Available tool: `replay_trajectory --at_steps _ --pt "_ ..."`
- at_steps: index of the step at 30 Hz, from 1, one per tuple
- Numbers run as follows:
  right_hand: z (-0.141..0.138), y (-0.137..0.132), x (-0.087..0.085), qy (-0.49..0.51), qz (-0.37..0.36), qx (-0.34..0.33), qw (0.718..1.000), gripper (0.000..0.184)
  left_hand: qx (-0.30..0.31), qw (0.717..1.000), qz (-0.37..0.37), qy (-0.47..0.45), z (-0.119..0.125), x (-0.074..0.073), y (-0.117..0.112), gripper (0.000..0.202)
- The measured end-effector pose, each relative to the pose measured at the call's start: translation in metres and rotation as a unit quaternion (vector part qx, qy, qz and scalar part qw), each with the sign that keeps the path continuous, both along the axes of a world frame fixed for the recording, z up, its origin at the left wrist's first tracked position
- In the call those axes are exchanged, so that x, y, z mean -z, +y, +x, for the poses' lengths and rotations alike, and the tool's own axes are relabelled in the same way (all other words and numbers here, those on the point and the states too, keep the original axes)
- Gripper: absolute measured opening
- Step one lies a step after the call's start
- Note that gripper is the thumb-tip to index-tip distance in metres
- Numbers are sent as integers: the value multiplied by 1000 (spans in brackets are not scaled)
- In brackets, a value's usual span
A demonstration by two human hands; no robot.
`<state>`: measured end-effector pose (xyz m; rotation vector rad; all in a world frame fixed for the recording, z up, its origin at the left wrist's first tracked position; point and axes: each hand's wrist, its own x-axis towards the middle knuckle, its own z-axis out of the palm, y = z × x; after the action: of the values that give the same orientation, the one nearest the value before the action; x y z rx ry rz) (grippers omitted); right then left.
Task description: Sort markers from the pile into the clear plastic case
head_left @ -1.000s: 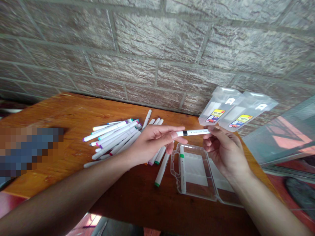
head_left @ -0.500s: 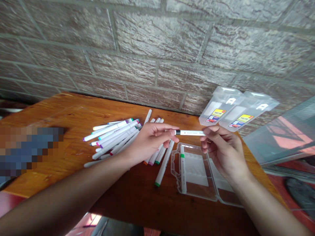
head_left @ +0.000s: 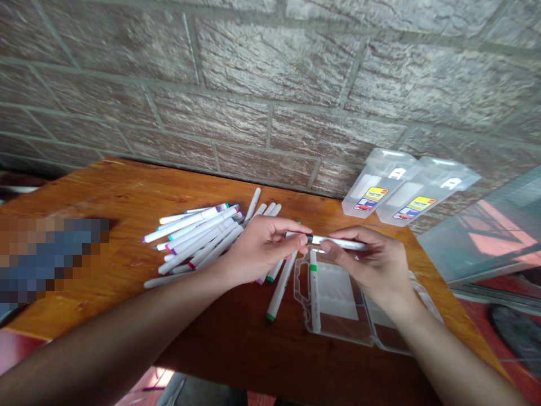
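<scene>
Over the desk (head_left: 122,186), the right hand (head_left: 374,256) has shifted inward along the marker (head_left: 320,239), so its fingers pinch nearer the left hand (head_left: 266,248), whose fingers grip it too

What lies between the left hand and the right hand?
In the head view, a black-banded white marker bridges the gap, held by the left hand and the right hand.

Wooden table (head_left: 114,194): far-left corner's wide open. Marker pile (head_left: 203,229) clogs the middle, two marker cases (head_left: 377,183) block far-right corner.
</scene>
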<state>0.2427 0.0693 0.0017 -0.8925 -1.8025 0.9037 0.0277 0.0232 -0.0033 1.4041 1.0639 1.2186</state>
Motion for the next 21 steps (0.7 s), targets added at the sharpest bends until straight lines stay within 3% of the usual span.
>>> replay_trajectory --at_steps 9,15,21 --pt "4 -3 7 -104 99 -6 990 15 30 997 54 54 4 9 -5 25" --pt "3 -4 5 -121 108 -8 987 14 -4 986 100 135 5 7 -8 24" --pt "3 -5 2 -120 102 -26 987 13 -4 984 104 145 6 2 -9 24"
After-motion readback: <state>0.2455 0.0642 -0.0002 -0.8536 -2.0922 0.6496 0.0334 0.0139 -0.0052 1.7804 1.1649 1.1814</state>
